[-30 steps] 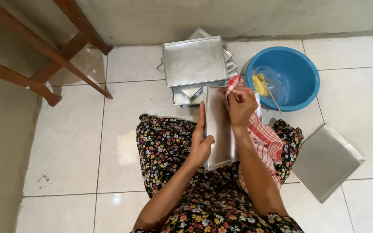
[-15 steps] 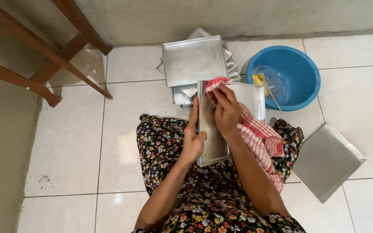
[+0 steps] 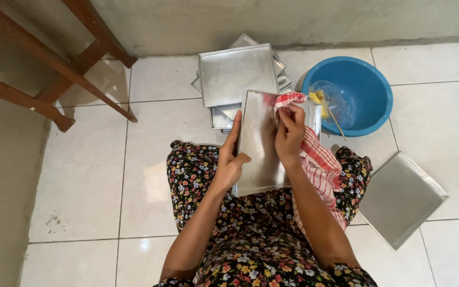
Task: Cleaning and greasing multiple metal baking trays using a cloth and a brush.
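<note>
My left hand [image 3: 231,157] grips the left edge of a square metal baking tray [image 3: 258,154] that rests tilted over my lap. My right hand [image 3: 289,132] is closed on a red-and-white checked cloth [image 3: 320,165] and presses it against the tray's upper right part. The cloth hangs down along my right forearm onto my flowered dress.
A stack of metal trays [image 3: 237,72] lies on the white tiled floor ahead. A blue plastic basin [image 3: 358,90] with a clear bag and a yellow item stands to the right. A single tray [image 3: 399,197] lies at my right. Wooden chair legs [image 3: 54,58] stand at the upper left.
The tray has turned from edge-on to facing me, showing its flat inner face. My right hand with the cloth has shifted slightly left and lower on the tray.
</note>
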